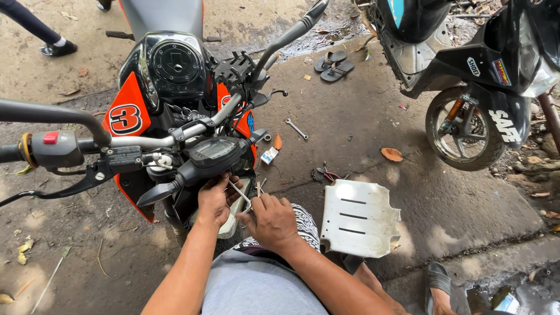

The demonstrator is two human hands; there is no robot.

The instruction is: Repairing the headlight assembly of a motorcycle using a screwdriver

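Hands meet low in the head view, under the black instrument cluster (213, 153) of the orange-and-black motorcycle (169, 87). Your left hand (213, 201) curls its fingers around a slim silver metal tool (239, 191); your right hand (272, 221) is closed, pinching a thin upright rod (258, 188). Just right of you, a white plastic panel (359, 219) lies on the concrete.

I see my left hand (214, 201) on a thin shiny metal tool (238, 191), by the glossy black and orange plastic motorbike (169, 70) with a smooth silver metal handlebar (140, 142), a matt white plastic cover panel (357, 219), and rough grey concrete ground (361, 122)
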